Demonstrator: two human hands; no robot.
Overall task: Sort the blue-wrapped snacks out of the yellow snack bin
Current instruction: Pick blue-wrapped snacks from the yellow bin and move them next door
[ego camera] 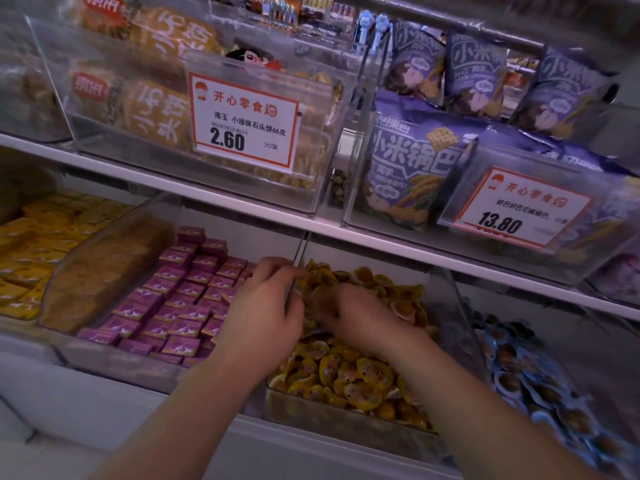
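Yellow snack bin (460,306), a clear-walled box in the lower middle of the frame, is heaped with small rounded yellow-wrapped snacks (363,379), each showing a brownish centre. No blue wrapper shows among them from this angle. Just right of it, in the lower right, a neighbouring bin of blue-wrapped snacks (540,386) holds pieces of the same shape (brown centres, pale blue edges).

Left of the yellow bin lies a bin of purple boxes (173,306), stacked in rows, and further left, at the frame's edge, yellow boxes (31,244). On the shelf above, upper right, stand big purple-blue bags (412,168) behind a price card (519,206) reading 13.80; upper middle, another price card (242,123) reads 2.60.

Both forearms reach in from the bottom edge. The left hand (266,306) rests at the yellow bin's left wall, fingers curled at the top of the heap; whether they pinch a snack cannot be told. The right hand (356,313) lies palm down on the pile beside it, fingers bent into the yellow wrappers, its grasp likewise unclear.
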